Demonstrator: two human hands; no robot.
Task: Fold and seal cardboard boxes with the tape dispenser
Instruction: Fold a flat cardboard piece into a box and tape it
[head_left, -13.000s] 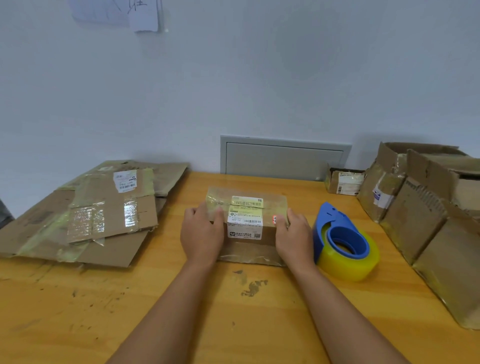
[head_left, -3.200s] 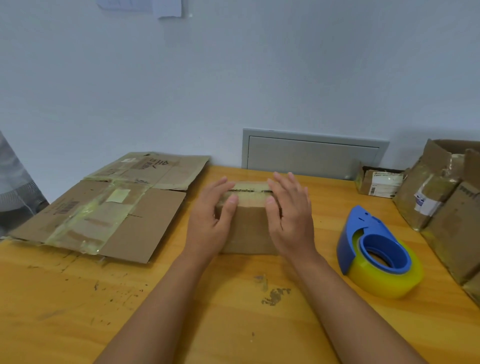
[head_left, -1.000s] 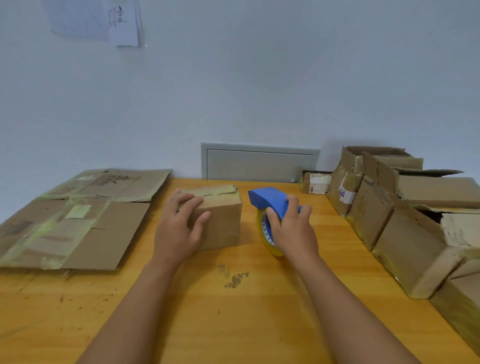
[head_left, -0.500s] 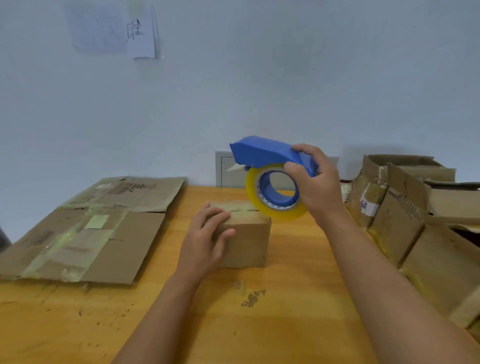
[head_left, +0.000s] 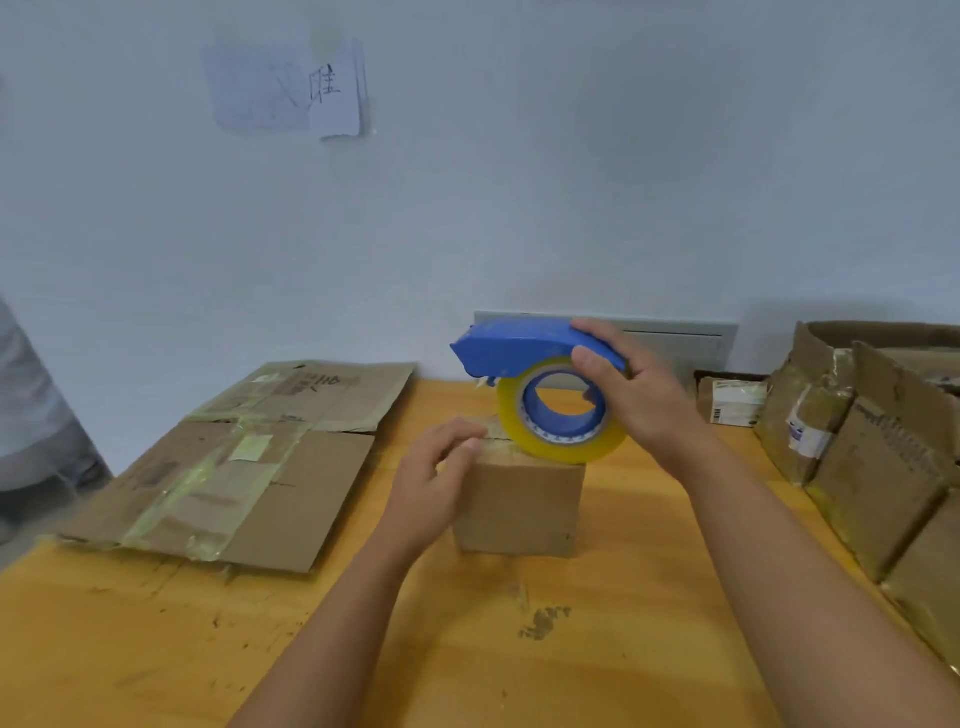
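Note:
A small brown cardboard box (head_left: 519, 506) stands closed in the middle of the wooden table (head_left: 519, 649). My left hand (head_left: 431, 483) rests on its top left edge, fingers bent over the flaps. My right hand (head_left: 634, 395) grips the blue tape dispenser (head_left: 519, 345) with its yellowish tape roll (head_left: 561, 449). The roll sits just over the box's top right part, with the dispenser's nose pointing left.
Flattened, taped cardboard sheets (head_left: 234, 462) lie on the table's left side. Several worn open boxes (head_left: 872, 447) crowd the right edge, and a small labelled box (head_left: 732, 400) sits by the wall. A person's clothing (head_left: 26, 415) shows at the far left.
My right hand picked the dispenser up from the table, lifted it, and has now lowered it onto the box's top. My left hand stays on the box.

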